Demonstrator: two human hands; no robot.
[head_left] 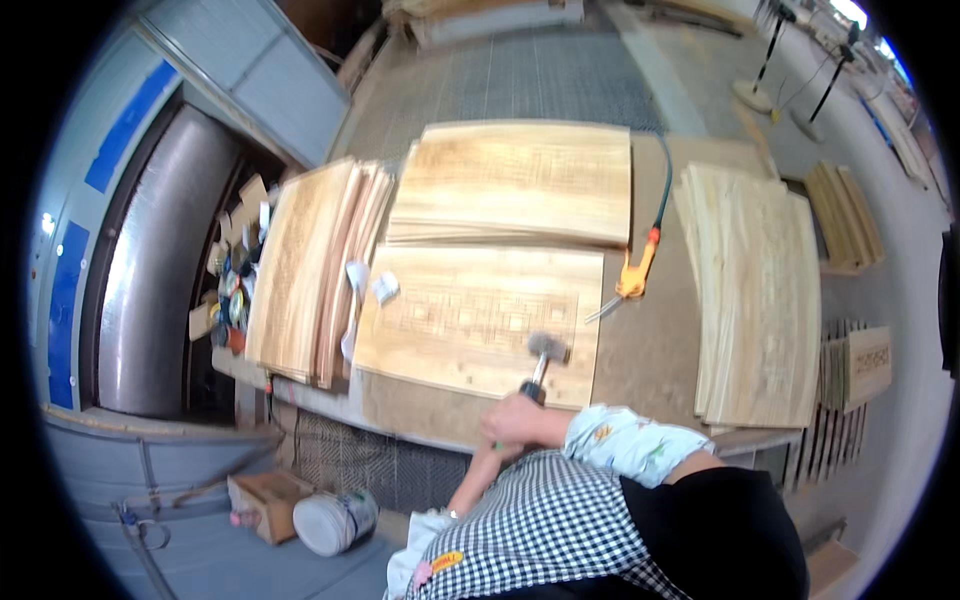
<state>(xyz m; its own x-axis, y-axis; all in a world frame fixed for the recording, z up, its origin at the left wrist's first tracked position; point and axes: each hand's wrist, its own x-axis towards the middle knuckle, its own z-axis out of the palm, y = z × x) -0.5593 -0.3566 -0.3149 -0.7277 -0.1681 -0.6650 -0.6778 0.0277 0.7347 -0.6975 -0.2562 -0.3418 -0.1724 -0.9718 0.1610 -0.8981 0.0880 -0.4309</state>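
My right hand (518,418) is wrapped round the dark handle of a hammer (541,362), whose blurred head hovers over or touches the front of a wooden panel (465,275); I cannot tell which. Rows of small square patterns run across that panel. Close under the right hand is my left hand (490,452), its fingers mostly hidden and a small green spot beside it. A small white block or folded paper (385,288) lies on the panel's left part.
Behind lies a panel stack (520,185); other stacks flank it at left (305,270) and right (755,300). An orange air blow gun (633,275) with a green hose rests on the table (650,365). A white bucket (335,522) and a cardboard box (270,505) stand below left.
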